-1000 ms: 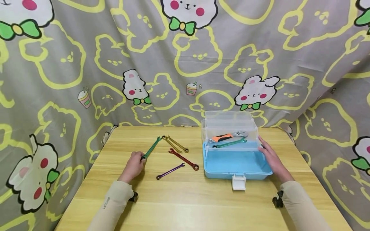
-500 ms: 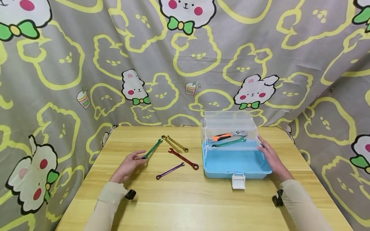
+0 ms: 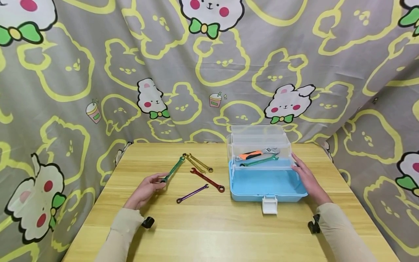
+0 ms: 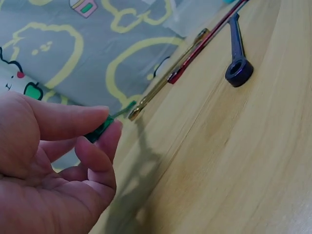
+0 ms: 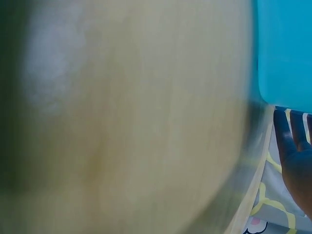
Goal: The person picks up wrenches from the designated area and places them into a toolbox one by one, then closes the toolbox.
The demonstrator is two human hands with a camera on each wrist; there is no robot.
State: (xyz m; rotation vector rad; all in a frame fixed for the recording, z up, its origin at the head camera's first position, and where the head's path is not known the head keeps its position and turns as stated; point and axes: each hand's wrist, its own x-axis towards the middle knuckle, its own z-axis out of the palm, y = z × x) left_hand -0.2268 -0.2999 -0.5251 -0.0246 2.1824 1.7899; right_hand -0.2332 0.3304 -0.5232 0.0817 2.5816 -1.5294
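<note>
My left hand (image 3: 159,181) lies palm up on the wooden table (image 3: 209,225) and pinches the near end of a green wrench (image 3: 173,169) between thumb and finger. The left wrist view shows the pinch of the left hand (image 4: 109,122) on the green wrench (image 4: 127,107). My right hand (image 3: 299,169) rests with straight fingers against the right side of a blue toolbox (image 3: 266,187). The box's clear upper tray (image 3: 258,143) holds an orange-handled adjustable wrench (image 3: 255,154) and a teal wrench (image 3: 259,161). In the right wrist view the right hand (image 5: 292,146) sits beside the toolbox (image 5: 285,48), blurred.
Two gold wrenches (image 3: 199,163), a red wrench (image 3: 207,180) and a purple wrench (image 3: 192,193) lie between my left hand and the box. The box's white latch (image 3: 270,205) hangs open at the front. A patterned curtain (image 3: 209,72) closes off the back and both sides.
My left hand has turned from palm down to palm up, still holding the green wrench's end. The wrench shifted slightly. The right hand has stayed on the box.
</note>
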